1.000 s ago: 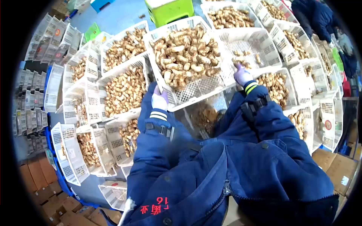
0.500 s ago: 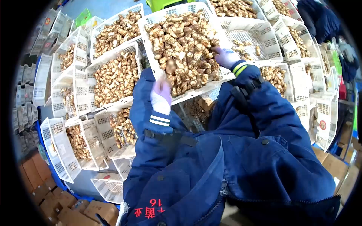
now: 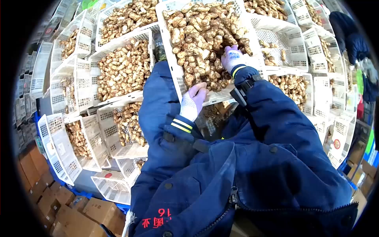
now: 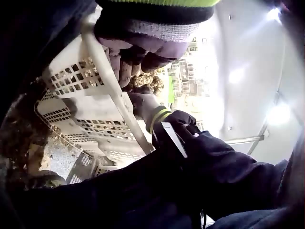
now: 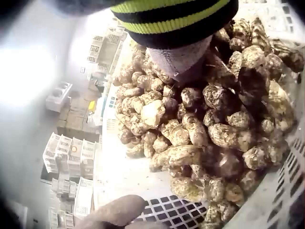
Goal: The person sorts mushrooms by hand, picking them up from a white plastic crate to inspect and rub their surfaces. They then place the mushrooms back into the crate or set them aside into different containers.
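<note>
A white plastic crate [image 3: 177, 75] heaped with stubby brown-and-white mushrooms [image 3: 205, 35] lies before the person's lap. My gloved right hand [image 3: 233, 57] reaches into the heap near the crate's right side, its fingers among the mushrooms. In the right wrist view the glove [image 5: 183, 62] is partly seen below the striped cuff, its fingertips hidden. The left hand [image 3: 194, 102] is at the crate's near left corner, fingers loosely bent over the rim by the nearest mushrooms. Seen from the left wrist, those fingers [image 4: 126, 67] pass over the rim, opposite the right hand [image 4: 143, 102].
More white crates with mushrooms [image 3: 124, 71] stand close on the left. To the right, one crate [image 3: 286, 43] holds a few mushrooms, with a fuller crate [image 3: 290, 89] nearer. Cardboard boxes [image 3: 75, 221] are at lower left. A person in dark clothes [image 3: 347, 35] is at far right.
Both hands have left the crate's sides. The right moved into the heap and the left to the near corner. Mushrooms have spread over the crate's formerly bare near end.
</note>
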The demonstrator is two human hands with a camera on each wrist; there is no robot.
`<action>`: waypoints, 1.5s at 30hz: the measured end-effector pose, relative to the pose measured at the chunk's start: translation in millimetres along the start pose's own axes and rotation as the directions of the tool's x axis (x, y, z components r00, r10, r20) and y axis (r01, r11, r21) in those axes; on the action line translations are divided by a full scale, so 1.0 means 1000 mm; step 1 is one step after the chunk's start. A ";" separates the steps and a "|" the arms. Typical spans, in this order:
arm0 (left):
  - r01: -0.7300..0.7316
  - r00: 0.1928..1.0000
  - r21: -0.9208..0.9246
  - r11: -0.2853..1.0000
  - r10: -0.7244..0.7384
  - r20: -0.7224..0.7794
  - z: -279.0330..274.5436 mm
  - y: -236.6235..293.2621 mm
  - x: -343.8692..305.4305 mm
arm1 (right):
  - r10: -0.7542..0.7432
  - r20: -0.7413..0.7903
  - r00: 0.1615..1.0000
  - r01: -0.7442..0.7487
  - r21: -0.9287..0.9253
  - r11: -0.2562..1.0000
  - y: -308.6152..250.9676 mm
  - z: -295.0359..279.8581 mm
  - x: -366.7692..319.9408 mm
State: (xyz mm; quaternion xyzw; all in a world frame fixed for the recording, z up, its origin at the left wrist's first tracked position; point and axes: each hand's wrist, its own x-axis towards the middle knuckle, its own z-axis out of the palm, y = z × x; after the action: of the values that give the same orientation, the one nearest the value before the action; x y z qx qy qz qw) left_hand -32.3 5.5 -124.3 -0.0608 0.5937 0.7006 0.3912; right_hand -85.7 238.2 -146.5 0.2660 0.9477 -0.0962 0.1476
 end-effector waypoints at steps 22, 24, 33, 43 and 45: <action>-0.039 0.951 -0.346 0.937 0.141 0.275 0.031 0.078 -0.097 | -0.483 -0.100 0.870 -0.063 0.949 -0.310 0.009 -0.108 -0.177; 0.041 0.922 -0.367 0.929 0.106 0.372 0.028 0.073 -0.090 | -0.511 -0.054 0.858 -0.088 0.965 -0.249 0.007 -0.104 -0.179; -0.020 0.956 -0.307 0.951 0.108 0.272 0.040 0.074 -0.106 | -0.709 -0.183 0.681 0.294 0.955 0.035 0.000 -0.122 -0.178; -0.254 0.967 -0.443 0.860 0.231 -0.106 -0.091 0.093 -0.103 | -0.485 0.234 0.843 -0.216 0.972 0.093 0.013 -0.060 -0.142; -0.283 0.953 -0.519 0.807 0.296 -0.060 -0.130 0.092 -0.111 | -0.510 0.267 0.817 -0.222 0.964 0.150 0.010 -0.058 -0.140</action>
State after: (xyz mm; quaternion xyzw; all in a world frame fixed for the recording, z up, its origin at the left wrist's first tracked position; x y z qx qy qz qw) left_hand -62.3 -161.0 -28.1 -0.0652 0.3789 0.8871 0.2555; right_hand 20.6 195.5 -47.3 0.1573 0.5896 -0.7686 0.1920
